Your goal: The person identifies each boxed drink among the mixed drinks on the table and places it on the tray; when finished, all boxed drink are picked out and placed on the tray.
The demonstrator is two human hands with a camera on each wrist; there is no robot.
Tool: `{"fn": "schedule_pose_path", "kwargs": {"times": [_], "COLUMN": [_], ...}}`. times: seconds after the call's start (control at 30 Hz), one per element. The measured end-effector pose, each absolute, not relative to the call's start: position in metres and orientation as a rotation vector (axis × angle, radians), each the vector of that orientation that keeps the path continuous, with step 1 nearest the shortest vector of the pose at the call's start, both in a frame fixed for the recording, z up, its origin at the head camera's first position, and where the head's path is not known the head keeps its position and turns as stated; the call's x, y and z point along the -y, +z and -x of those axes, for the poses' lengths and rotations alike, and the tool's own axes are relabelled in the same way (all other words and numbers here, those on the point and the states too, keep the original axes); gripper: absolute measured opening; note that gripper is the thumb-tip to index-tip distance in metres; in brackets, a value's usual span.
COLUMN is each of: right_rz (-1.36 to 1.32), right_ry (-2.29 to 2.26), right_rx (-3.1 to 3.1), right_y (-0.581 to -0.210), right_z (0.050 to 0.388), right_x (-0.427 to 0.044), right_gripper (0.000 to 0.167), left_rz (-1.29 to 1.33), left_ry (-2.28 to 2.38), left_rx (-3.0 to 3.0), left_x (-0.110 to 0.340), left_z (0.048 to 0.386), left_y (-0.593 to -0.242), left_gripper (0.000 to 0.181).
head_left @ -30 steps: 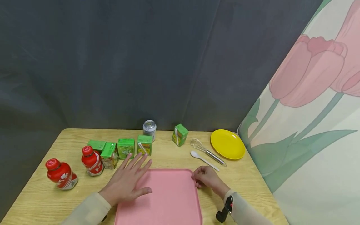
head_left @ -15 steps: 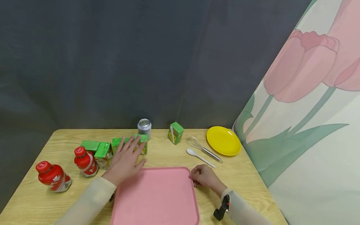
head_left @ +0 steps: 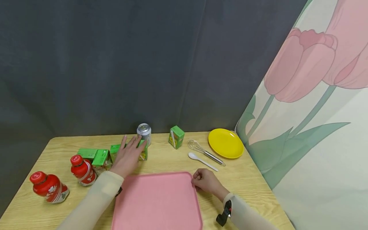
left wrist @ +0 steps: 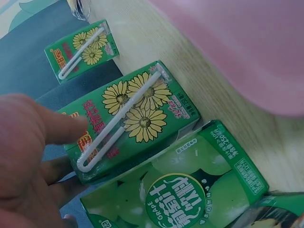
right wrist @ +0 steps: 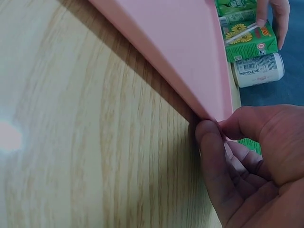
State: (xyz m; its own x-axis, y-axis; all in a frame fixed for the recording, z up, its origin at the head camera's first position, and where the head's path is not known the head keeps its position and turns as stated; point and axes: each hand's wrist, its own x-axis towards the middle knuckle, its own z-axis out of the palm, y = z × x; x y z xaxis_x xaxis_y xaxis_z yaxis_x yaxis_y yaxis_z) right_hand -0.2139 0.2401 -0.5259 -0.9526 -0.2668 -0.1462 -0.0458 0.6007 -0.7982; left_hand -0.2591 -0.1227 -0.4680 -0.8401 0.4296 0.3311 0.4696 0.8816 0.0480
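Note:
My left hand [head_left: 129,158] reaches over the green drink cartons, fingers spread and fairly straight. In the left wrist view its thumb lies over the front of a carton with yellow flowers and a white straw [left wrist: 128,111], while fingers reach past the carton's top; firm contact cannot be judged. A grape juice carton [left wrist: 178,190] stands beside that one. My right hand [head_left: 208,182] pinches the far right corner of the pink tray [head_left: 158,204] between thumb and forefinger, plainly seen on the tray rim [right wrist: 190,102] in the right wrist view.
Two red bottles [head_left: 49,188] stand at the left beside more green cartons [head_left: 100,158]. A silver can [head_left: 144,132] is behind the cartons. Another carton [head_left: 176,137], a whisk [head_left: 205,152], a white spoon [head_left: 202,161] and a yellow plate [head_left: 225,143] lie toward the back right.
My left hand has moved forward from above the tray's far left corner to over the cartons. The right hand keeps its hold on the tray corner. The head view has shifted slightly.

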Motion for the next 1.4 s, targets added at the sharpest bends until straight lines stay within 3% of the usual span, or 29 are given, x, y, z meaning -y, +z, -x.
{"fn": "schedule_pose_path", "kwargs": {"times": [0.7,0.97,1.2,1.4], "right_rz": [0.28,0.256,0.258,0.272], "right_ry": [-1.261,-1.264,-1.27,-1.29], "right_rx": [-2.592,-2.588,-2.581,-2.575], "right_y": [-0.53,-0.532,-0.532,-0.532], "right_z": [0.212,0.212,0.213,0.215], "right_x": [-0.244,-0.243,-0.241,-0.242], "right_gripper": [0.013,0.013,0.013,0.013], "left_rz": [0.751,0.741,0.744,0.907], "left_ry": [-0.497,-0.638,-0.66,-0.723], "left_rx": [2.722,2.857,2.829,2.76], "left_x": [0.093,0.096,0.096,0.086], "left_z": [0.258,0.257,0.256,0.248], "left_y": [-0.466,-0.459,-0.458,-0.449], "left_gripper": [0.043,0.05,0.044,0.038]}}
